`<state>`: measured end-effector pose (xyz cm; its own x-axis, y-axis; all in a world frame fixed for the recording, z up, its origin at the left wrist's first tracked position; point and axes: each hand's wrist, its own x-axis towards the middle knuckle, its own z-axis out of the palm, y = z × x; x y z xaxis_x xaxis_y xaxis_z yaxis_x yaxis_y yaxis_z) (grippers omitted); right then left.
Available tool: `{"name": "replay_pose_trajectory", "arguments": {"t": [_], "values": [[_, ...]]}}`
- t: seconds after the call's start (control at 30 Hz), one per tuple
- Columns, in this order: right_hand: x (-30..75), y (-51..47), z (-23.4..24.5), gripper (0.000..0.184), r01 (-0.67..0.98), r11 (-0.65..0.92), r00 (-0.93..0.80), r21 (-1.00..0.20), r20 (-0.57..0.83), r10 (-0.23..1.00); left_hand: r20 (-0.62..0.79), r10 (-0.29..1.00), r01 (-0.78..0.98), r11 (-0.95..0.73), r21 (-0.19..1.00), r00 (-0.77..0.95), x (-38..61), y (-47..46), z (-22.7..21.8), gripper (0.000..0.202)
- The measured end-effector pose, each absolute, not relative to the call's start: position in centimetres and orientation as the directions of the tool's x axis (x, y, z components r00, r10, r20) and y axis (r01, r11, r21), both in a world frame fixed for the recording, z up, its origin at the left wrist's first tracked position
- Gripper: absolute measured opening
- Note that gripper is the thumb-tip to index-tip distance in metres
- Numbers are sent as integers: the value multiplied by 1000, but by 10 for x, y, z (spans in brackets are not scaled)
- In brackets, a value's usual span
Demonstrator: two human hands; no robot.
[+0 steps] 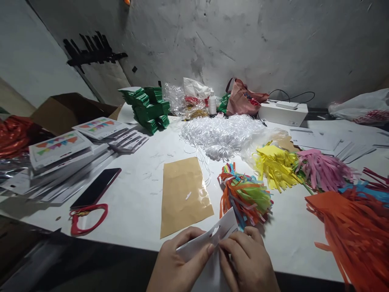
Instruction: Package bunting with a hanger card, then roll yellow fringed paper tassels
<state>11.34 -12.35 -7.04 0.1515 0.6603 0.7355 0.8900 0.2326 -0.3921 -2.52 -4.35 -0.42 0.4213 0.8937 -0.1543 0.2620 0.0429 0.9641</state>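
Observation:
At the table's near edge, my left hand (179, 261) and my right hand (247, 259) both pinch a white card (212, 237) with a hanging slot cut in it. Their fingers are closed on the card. Just beyond the card lies a bundle of multicoloured paper tassels (244, 194), touching its far end. A brown transparent bag (184, 194) lies flat to the left of the bundle.
White table (136, 202). Orange fringe (355, 235), yellow tassels (275, 164) and pink tassels (322, 168) at right. White string heap (219, 134) behind. Black phone (97, 187), red scissors (88, 215), printed card stacks (57, 150) at left. Green packs (148, 107), white box (282, 113) at back.

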Motion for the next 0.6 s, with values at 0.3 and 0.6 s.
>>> {"name": "replay_pose_trajectory", "arguments": {"t": [0.3,0.6], "values": [[109,-108,-71,21,872,209,232,-442,751,619,-159,894,272,44,961,419,-25,-42,-6,18],[109,-113,-75,20,840,221,301,-496,764,571,-123,897,309,-16,951,424,-27,-41,-5,18]]}}
